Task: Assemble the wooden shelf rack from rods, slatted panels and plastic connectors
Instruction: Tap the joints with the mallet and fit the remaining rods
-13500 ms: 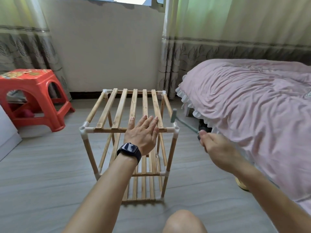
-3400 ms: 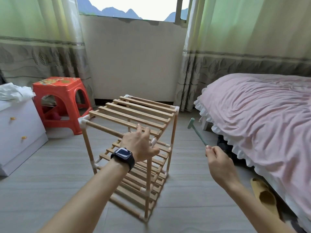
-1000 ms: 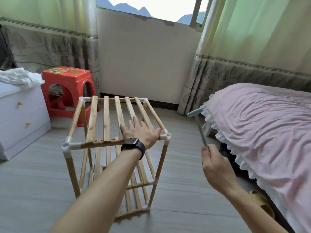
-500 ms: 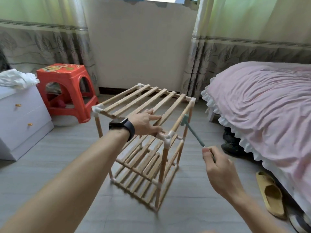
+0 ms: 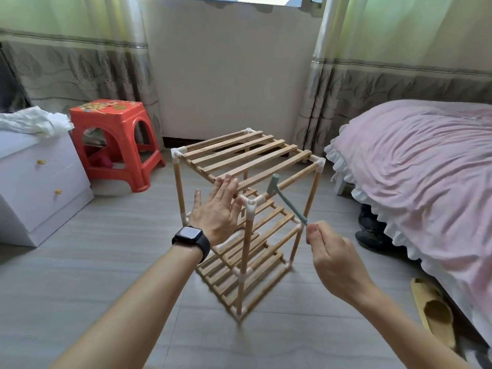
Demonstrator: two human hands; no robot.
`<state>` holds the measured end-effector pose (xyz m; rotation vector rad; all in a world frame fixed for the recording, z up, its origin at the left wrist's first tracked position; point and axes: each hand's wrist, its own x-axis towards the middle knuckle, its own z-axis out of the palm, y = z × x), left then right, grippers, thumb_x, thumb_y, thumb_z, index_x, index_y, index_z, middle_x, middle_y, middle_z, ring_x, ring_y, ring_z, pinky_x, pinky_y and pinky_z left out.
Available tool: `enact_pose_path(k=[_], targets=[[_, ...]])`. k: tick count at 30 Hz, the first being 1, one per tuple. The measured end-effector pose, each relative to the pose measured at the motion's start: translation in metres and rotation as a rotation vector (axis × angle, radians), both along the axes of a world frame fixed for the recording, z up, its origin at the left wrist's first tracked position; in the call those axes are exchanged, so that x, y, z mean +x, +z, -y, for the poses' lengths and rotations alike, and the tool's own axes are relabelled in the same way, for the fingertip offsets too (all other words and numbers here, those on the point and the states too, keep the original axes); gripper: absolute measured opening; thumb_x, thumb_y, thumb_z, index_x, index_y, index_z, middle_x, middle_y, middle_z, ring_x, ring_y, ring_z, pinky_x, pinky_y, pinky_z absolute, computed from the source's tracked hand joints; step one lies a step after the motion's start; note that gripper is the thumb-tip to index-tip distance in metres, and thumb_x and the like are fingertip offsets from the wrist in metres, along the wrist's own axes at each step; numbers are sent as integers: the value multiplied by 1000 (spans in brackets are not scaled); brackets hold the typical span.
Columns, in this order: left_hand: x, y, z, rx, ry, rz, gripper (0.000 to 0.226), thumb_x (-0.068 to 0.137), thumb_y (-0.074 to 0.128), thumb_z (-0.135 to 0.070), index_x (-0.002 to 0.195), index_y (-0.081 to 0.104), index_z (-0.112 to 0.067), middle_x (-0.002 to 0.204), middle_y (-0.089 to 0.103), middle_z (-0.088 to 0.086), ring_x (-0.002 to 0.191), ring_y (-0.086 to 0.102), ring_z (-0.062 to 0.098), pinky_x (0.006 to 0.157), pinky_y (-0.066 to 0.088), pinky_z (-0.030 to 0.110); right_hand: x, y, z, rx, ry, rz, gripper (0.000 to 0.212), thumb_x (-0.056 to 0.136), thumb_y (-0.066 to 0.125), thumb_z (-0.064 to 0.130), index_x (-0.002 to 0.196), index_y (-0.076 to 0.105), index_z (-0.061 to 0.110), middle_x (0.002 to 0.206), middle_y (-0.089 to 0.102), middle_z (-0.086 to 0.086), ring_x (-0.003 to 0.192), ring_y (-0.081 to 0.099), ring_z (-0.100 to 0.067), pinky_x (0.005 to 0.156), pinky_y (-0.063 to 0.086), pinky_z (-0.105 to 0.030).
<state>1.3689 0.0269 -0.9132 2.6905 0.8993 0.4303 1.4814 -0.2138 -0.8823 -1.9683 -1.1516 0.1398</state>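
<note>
Stool (image 5: 114, 121) left, rack (image 5: 247, 155) upright on the floor in the middle, bed (image 5: 426, 169) right.
I see my left hand (image 5: 217, 213) flat, fingers straight, tips on the rack's near top rod beside the corner connector (image 5: 250, 203); right of that, the hammer (image 5: 288, 205) head lies by the rod, contact unclear; my right hand (image 5: 338, 259) is curled round the handle's end.

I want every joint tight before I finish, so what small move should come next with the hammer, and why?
Probably a light tap down on the near top connector. The hammer, pinched by the right hand, hangs just right of that connector, and the left hand lies open at the top edge of the rack beside it, placed to steady it.
</note>
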Motion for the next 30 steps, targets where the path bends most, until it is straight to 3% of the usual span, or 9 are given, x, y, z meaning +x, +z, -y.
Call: enact_pose_path(k=[13,19,20,22,23,24,27,29,30], targets=[[2,-4,-5,-17,16,15,59,102,8,-56,157,-4,-38,162,-19,-19,149,-18,4,116,-14,52,12,24,-11,-314,19,326,34,106,29,40,77,44,28,59,58,1,51,51,-12,47,30,-26],[3,-7,-5,-36,10,54,58,103,10,-55,157,0,-39,162,-16,-20,149,-18,3,117,-14,52,-3,50,-11,472,-88,215,30,108,33,21,82,46,13,58,46,1,49,47,-10,44,34,-15],[2,-7,-5,-40,9,63,58,103,10,-55,157,0,-39,163,-16,-20,149,-18,3,117,-13,52,-5,42,-14,369,-76,215,29,108,32,19,81,44,16,59,47,0,50,48,-11,45,36,-18],[1,-8,-5,-51,5,75,58,103,10,-55,157,0,-39,163,-16,-21,149,-18,3,118,-12,53,-6,26,-15,-242,33,200,31,108,30,29,80,43,25,66,54,-1,56,53,-12,49,40,-23],[1,-7,-5,-56,2,80,58,103,10,-55,157,0,-39,163,-16,-21,149,-18,2,117,-12,53,-4,24,-13,-353,49,206,32,108,29,33,79,43,27,67,56,0,56,53,-11,49,39,-22],[1,-8,-5,-55,-5,81,57,103,10,-55,157,0,-39,162,-15,-22,149,-18,2,117,-12,53,-1,26,-12,-289,22,214,33,107,30,34,78,43,27,62,55,1,52,52,-10,48,39,-19],[2,-9,-9,-52,-9,109,57,103,10,-55,157,1,-39,163,-14,-22,149,-17,2,117,-11,54,-13,43,-15,444,-128,179,30,105,32,27,81,43,12,55,45,5,47,49,-3,44,36,-11],[2,-9,-8,-62,-17,115,57,103,11,-55,157,2,-39,163,-13,-21,149,-16,2,118,-10,54,-13,37,-25,355,-73,171,29,105,30,32,85,42,15,56,42,7,46,47,-3,44,35,-14],[2,-10,-8,-59,-17,119,57,103,11,-54,157,2,-38,163,-13,-21,149,-16,2,118,-10,54,-11,29,-27,68,-23,194,29,106,29,36,85,43,21,58,46,7,47,48,-5,44,35,-20]])
